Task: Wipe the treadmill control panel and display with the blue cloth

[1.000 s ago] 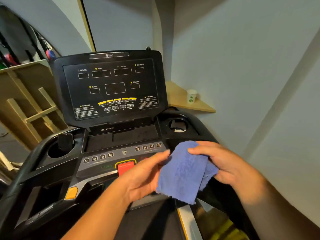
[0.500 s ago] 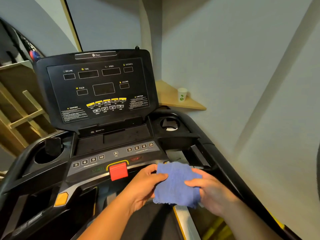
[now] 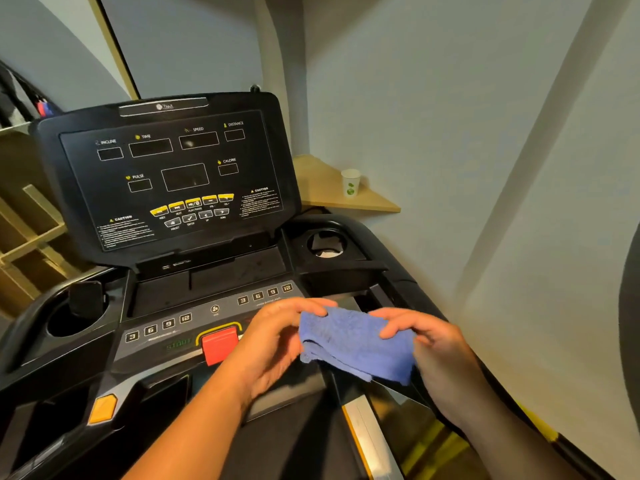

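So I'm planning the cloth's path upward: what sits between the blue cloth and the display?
In the head view, the grey button strip with its number keys, then a dark recessed tray, lie between the blue cloth and the display.

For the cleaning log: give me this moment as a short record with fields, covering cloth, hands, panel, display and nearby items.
cloth: blue cloth, folded, held in the air in front of the lower console
left hand: left hand grips the cloth's left edge
right hand: right hand, fingers curled over the cloth's right edge
control panel: control panel with number keys and red stop button; cloth not on it
display: display dark, untouched
nearby: paper cup on wooden shelf
wiping: not begun
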Tool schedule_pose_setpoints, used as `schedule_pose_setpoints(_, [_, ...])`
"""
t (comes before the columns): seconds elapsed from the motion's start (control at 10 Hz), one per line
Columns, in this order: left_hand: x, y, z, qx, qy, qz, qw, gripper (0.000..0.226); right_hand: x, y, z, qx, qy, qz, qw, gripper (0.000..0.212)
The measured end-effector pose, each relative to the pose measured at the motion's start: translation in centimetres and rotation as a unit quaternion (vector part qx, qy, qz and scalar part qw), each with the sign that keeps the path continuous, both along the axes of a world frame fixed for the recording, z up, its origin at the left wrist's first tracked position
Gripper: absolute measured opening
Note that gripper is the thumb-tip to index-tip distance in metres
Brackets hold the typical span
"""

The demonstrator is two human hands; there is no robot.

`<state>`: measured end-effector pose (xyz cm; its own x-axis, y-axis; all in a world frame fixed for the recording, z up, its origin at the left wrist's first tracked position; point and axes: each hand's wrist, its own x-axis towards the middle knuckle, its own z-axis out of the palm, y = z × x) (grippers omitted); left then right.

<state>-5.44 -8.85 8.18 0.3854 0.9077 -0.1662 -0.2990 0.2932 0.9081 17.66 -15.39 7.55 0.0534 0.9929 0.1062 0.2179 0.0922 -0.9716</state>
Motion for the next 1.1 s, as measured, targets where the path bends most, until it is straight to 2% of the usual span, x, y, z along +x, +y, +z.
schedule_pose_setpoints(0.1, [0.4, 1.0, -1.0, 0.01, 0.076, -0.028, 0.997, 0.019, 1.2, -0.3, -2.3, -0.067, 0.022, 0.035, 0.997, 0.037])
schedule_pose_setpoints(0.2, [1.4, 3.0, -2.1, 0.038, 0.207, -0.076, 0.975, 0.02, 2.1, -0.6, -4.6, -0.135, 0.087, 0.049, 0.986, 0.032])
schedule_pose_setpoints(0.3, [3.2, 5.7, -2.5, 0.078, 0.289, -0.136, 0.944, 0.014, 2.6, -0.1, -6.6, -0.178, 0.126, 0.002, 0.976, 0.03])
schedule_pose_setpoints(0.4, [6.1, 8.7, -2.9, 0.158, 0.362, -0.154, 0.906, 0.022, 2.9, 1.2, -8.4, -0.202, 0.134, -0.049, 0.969, 0.035])
schedule_pose_setpoints(0.5, [9.2, 11.7, -4.3, 0.188, 0.402, -0.137, 0.886, 0.025, 3.1, 2.7, -9.8, -0.191, 0.149, -0.082, 0.967, 0.033])
schedule_pose_setpoints(0.6, [10.8, 13.5, -7.0, 0.189, 0.459, -0.128, 0.859, 0.021, 3.3, 3.9, -11.7, -0.209, 0.106, -0.081, 0.969, 0.04])
schedule_pose_setpoints(0.7, [11.0, 13.6, -9.6, 0.199, 0.545, -0.16, 0.798, 0.014, 3.4, 4.7, -13.8, -0.228, 0.04, -0.067, 0.971, 0.041])
schedule_pose_setpoints(0.8, [11.1, 12.9, -10.2, 0.255, 0.616, -0.199, 0.719, 0.021, 3.6, 4.9, -15.0, -0.197, -0.03, -0.062, 0.978, 0.038])
schedule_pose_setpoints(0.9, [11.4, 11.6, -9.2, 0.287, 0.653, -0.235, 0.66, 0.037, 3.2, 5.5, -15.9, -0.054, -0.195, -0.13, 0.971, 0.028])
schedule_pose_setpoints(1.0, [11.5, 10.4, -9.1, 0.334, 0.701, -0.282, 0.564, 0.057, 2.7, 6.4, -16.4, 0.08, -0.288, -0.117, 0.947, 0.039])
schedule_pose_setpoints(1.1, [11.2, 9.3, -9.6, 0.355, 0.728, -0.262, 0.524, 0.065, 2.5, 6.5, -15.9, 0.064, -0.314, -0.073, 0.944, 0.044])
